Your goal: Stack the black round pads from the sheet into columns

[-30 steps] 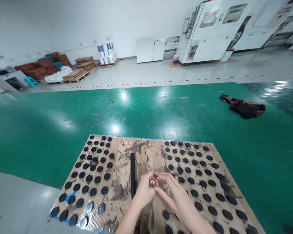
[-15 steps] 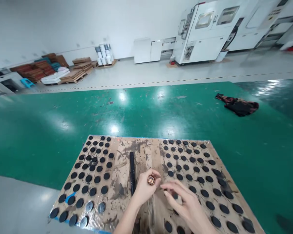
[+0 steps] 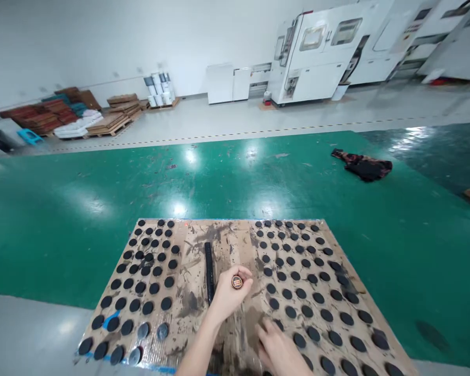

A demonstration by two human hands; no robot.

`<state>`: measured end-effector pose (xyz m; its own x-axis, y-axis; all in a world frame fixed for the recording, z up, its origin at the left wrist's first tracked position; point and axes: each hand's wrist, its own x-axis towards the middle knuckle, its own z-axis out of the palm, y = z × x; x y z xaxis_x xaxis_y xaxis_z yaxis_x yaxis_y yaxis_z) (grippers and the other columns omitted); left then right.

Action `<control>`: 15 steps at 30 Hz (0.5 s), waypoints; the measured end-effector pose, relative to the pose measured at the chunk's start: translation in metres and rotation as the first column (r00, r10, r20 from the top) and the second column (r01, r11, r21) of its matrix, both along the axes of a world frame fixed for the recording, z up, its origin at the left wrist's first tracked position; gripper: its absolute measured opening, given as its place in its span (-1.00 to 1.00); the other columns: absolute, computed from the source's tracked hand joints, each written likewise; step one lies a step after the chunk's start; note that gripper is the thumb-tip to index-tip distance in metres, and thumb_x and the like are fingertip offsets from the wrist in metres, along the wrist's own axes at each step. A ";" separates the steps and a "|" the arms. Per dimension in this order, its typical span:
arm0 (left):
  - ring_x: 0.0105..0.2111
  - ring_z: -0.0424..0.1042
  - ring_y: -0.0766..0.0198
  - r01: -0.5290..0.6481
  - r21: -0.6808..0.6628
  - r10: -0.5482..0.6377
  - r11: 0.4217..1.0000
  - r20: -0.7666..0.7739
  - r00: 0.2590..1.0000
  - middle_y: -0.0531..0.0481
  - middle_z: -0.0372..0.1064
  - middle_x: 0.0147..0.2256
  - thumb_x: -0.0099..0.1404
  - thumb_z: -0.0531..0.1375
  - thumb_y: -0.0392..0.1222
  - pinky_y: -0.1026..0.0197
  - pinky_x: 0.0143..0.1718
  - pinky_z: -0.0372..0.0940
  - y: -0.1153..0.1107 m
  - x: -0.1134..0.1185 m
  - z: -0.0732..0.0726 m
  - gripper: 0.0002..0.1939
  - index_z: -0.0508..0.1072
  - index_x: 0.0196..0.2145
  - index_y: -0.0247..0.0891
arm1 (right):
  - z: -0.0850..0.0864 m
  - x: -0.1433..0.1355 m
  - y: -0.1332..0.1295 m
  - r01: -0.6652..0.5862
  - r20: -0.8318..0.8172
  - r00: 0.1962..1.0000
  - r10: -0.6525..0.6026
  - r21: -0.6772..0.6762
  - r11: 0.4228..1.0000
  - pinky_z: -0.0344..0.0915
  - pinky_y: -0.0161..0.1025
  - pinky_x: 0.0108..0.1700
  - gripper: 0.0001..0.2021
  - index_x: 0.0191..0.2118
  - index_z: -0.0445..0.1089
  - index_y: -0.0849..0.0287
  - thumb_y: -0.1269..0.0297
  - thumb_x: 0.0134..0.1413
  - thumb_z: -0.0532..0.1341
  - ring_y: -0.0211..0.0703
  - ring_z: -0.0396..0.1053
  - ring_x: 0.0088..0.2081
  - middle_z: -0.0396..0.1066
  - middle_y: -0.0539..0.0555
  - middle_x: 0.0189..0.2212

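**Striped round piece held in the left grip, just right of the black bar**

We see the left hand [image 3: 227, 293] closed narrowly around a small round piece [image 3: 237, 282], thumb and fingers curled about it, its copper-striped face turned up toward us. The piece sits just to the right of the black bar [image 3: 209, 270], our landmark, which lies on the cardboard-covered worktop [image 3: 194, 243].

The right hand [image 3: 279, 349] is nearer to us and further right of the bar, fingers bent and slightly parted, fingertips just beside a black disc [image 3: 278, 325]; we cannot tell whether this grip touches or holds anything.

Rows of black discs [image 3: 154, 288] lie on both sides of the bar, and we find a few grey discs [image 3: 162, 331] left of its near end.
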<state>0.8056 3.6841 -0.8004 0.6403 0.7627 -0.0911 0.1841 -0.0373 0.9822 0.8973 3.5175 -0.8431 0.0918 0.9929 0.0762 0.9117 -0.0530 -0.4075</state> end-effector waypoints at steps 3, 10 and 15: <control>-0.41 0.35 0.31 0.003 0.007 -0.003 1.000 0.026 1.000 0.06 0.42 -0.43 0.18 0.20 -0.25 0.28 -0.33 0.24 0.001 0.000 0.000 -0.90 0.48 -0.31 -0.25 | 0.058 0.010 0.035 0.063 -0.377 0.926 -0.026 0.086 0.994 0.47 -0.32 -0.34 -0.83 -0.14 0.41 0.07 0.36 0.34 0.07 -0.21 0.47 -0.36 0.47 0.08 -0.25; -0.37 0.38 0.27 0.022 0.010 -0.022 1.000 0.043 0.999 0.05 0.40 -0.43 0.16 0.21 -0.26 0.26 -0.30 0.26 0.006 -0.003 0.001 -0.86 0.49 -0.28 -0.25 | 0.057 0.004 0.028 0.126 -0.214 0.973 -0.091 0.157 0.980 0.53 -0.15 -0.16 -0.78 -0.06 0.37 0.06 0.24 0.39 0.01 -0.01 0.52 -0.10 0.49 0.18 -0.14; -0.39 0.36 0.28 0.032 0.010 -0.032 0.999 0.042 0.999 0.06 0.38 -0.43 0.19 0.20 -0.24 0.26 -0.30 0.26 0.004 -0.003 -0.001 -0.88 0.49 -0.29 -0.25 | -0.034 -0.018 -0.044 -0.002 -0.034 0.999 0.002 0.002 1.000 0.43 -0.34 -0.52 -0.79 -0.21 0.48 0.04 0.46 0.07 0.19 0.01 0.56 -0.29 0.58 0.09 -0.31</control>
